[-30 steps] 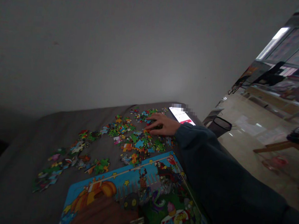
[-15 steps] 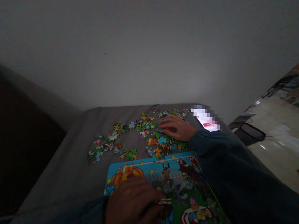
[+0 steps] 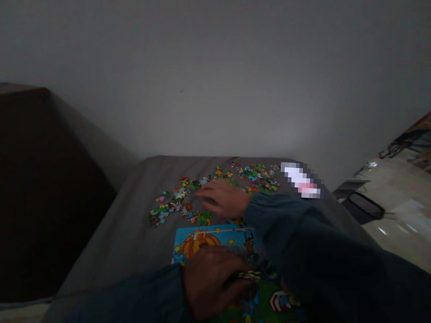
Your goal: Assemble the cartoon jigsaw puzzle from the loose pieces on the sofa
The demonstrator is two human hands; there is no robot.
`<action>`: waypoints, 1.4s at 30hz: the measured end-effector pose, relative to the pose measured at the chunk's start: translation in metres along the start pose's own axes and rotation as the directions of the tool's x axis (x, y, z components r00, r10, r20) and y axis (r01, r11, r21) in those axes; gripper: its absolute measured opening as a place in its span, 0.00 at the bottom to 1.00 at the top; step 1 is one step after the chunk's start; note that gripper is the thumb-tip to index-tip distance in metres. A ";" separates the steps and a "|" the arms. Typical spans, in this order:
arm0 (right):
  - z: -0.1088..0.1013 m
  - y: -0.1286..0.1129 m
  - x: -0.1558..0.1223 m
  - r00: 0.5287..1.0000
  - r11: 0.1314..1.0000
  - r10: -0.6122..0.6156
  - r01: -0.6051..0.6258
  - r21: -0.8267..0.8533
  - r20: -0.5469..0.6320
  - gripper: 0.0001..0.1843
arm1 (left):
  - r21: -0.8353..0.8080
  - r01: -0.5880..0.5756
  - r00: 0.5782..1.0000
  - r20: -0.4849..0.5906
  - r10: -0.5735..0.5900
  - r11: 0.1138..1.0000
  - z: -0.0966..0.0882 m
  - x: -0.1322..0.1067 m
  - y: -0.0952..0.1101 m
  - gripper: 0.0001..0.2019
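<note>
A colourful jigsaw puzzle board (image 3: pixel 229 234) lies at the front, with a pumpkin and stars along its top. My left hand (image 3: pixel 212 278) is over the board, its thumb and fingers closed on a small stack of puzzle pieces (image 3: pixel 249 274) whose pale edges show. My right hand (image 3: pixel 224 199) hovers over or touches the loose puzzle pieces (image 3: pixel 179 193) beyond the board, palm down with fingers stretched and somewhat apart. Nothing shows between its fingers, and its underside is hidden. Part of the board is covered by my right sleeve.
A lit phone (image 3: pixel 300 180) lies at the far right of the grey cloth surface (image 3: pixel 122 253). More loose pieces (image 3: pixel 258 174) spread near the back edge. A pale wall (image 3: pixel 220 84) rises behind, and a dark box-like block (image 3: pixel 35 184) stands left.
My right hand has moved left across the loose pieces, uncovering those near the phone. My left hand keeps hold of its stack. The whole view has shifted somewhat.
</note>
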State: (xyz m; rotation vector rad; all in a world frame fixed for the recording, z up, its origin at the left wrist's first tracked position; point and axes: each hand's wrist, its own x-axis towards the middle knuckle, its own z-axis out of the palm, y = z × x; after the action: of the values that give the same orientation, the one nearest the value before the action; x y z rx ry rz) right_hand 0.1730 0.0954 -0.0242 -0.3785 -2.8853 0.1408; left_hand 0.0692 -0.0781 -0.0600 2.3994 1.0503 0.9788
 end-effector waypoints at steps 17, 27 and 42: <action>0.036 -0.018 0.075 0.956 0.945 0.292 -0.290 0.152 0.007 0.13 | -0.048 0.083 0.989 0.130 -0.076 0.995 0.002 -0.003 -0.005 0.06; -0.018 -0.031 0.017 0.951 0.871 0.298 -0.236 0.430 -0.082 0.06 | -0.054 0.076 0.994 0.083 -0.072 0.996 0.005 -0.006 -0.010 0.12; -0.013 -0.064 -0.151 0.837 0.723 0.490 -0.234 0.650 -0.243 0.08 | -0.064 0.455 0.883 0.160 -0.441 0.888 -0.019 0.013 0.012 0.15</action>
State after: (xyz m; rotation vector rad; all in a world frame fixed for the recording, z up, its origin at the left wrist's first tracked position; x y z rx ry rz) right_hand 0.3027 -0.0053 -0.0357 -0.7503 -2.1584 0.9105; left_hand 0.0675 -0.0756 -0.0342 1.9750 1.3821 0.6675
